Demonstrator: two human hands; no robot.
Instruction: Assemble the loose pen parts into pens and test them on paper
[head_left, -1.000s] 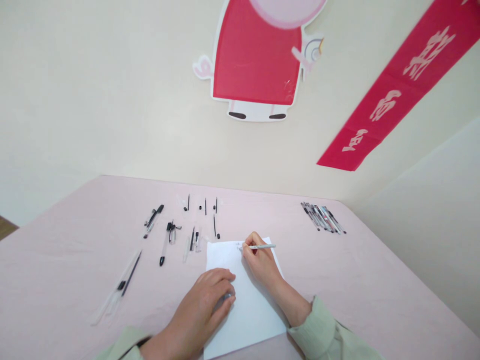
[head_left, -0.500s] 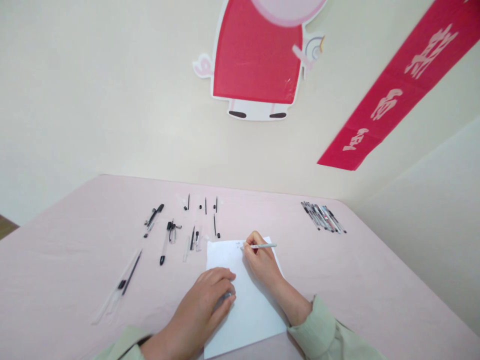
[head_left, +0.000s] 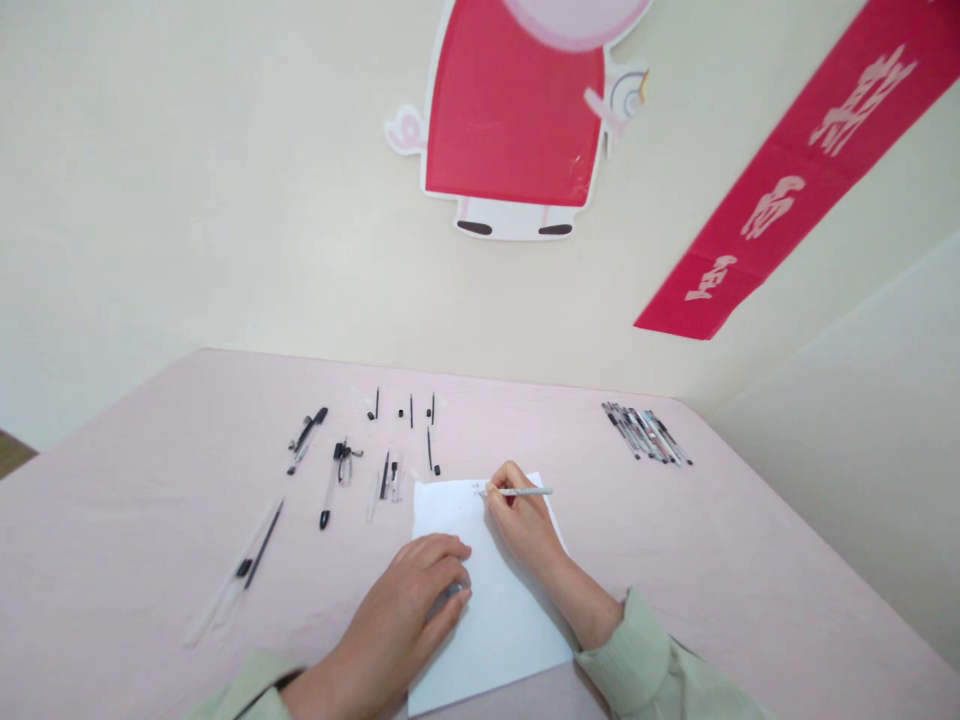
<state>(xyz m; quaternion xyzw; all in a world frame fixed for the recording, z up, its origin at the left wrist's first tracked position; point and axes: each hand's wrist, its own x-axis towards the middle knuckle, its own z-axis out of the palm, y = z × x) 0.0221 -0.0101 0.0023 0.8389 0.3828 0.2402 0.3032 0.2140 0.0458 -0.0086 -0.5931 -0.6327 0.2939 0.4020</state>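
My right hand (head_left: 523, 513) is closed round a slim light-coloured pen (head_left: 529, 491) near the top of a white sheet of paper (head_left: 487, 640). The pen lies slanted in the grip, its tip at small dark marks on the paper. On the sheet's left side rests my left hand (head_left: 412, 600), fingers curled together. A small greyish bit shows between its thumb and fingers, too hidden to name.
Loose pen parts lie left of the paper: a dark refill (head_left: 264, 545), a clear pen barrel (head_left: 225, 600), a black-capped piece (head_left: 325, 519) and several short refills. A row of pens (head_left: 646, 435) lies at the back right. Behind the pink-covered table (head_left: 750, 580) rises a wall.
My right hand and the pen have shifted very slightly at the marks. My left hand and the paper stay where they were.
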